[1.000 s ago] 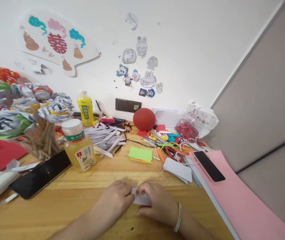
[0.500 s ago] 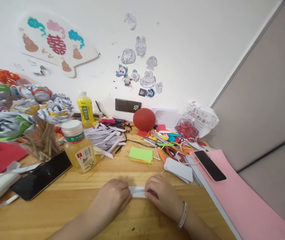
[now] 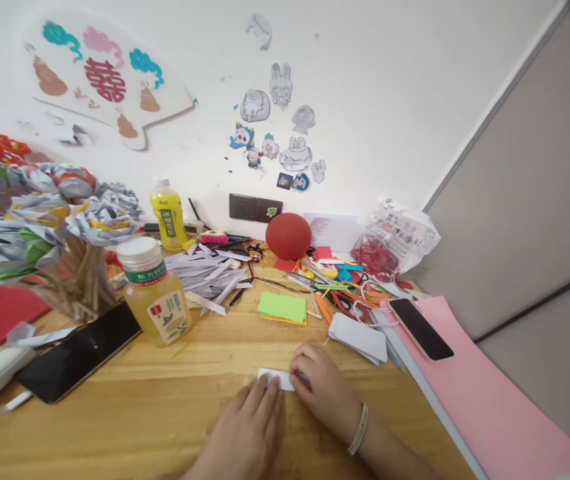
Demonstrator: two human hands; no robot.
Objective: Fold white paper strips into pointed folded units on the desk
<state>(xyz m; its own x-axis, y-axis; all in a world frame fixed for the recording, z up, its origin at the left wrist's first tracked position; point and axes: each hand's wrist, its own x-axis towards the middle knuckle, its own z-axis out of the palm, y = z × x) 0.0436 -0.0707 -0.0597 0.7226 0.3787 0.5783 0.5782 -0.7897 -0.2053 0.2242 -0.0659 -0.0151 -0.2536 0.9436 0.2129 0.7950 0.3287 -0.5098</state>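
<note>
A small folded white paper piece [image 3: 275, 378] lies on the wooden desk [image 3: 165, 400] near the front edge. My left hand [image 3: 252, 423] rests flat with its fingers stretched out, the fingertips touching the paper's near edge. My right hand [image 3: 322, 390], with a bead bracelet on the wrist, has its fingers curled and pressed down on the paper's right end. A small stack of white paper squares [image 3: 359, 339] lies just beyond my right hand.
A juice bottle [image 3: 153, 293] and a black tablet [image 3: 79, 353] stand left; a second yellow bottle [image 3: 167, 213] is by the wall. Paper flowers [image 3: 39, 220], white strips [image 3: 209, 273], green notes [image 3: 282, 308], a red ball [image 3: 288, 236], a phone [image 3: 421, 329] on pink sheets [image 3: 489, 407].
My left hand has drawn back toward me and flattened out, its fingertips now at the paper's near edge. The right hand stays pressed on the paper, which looks folded narrower.
</note>
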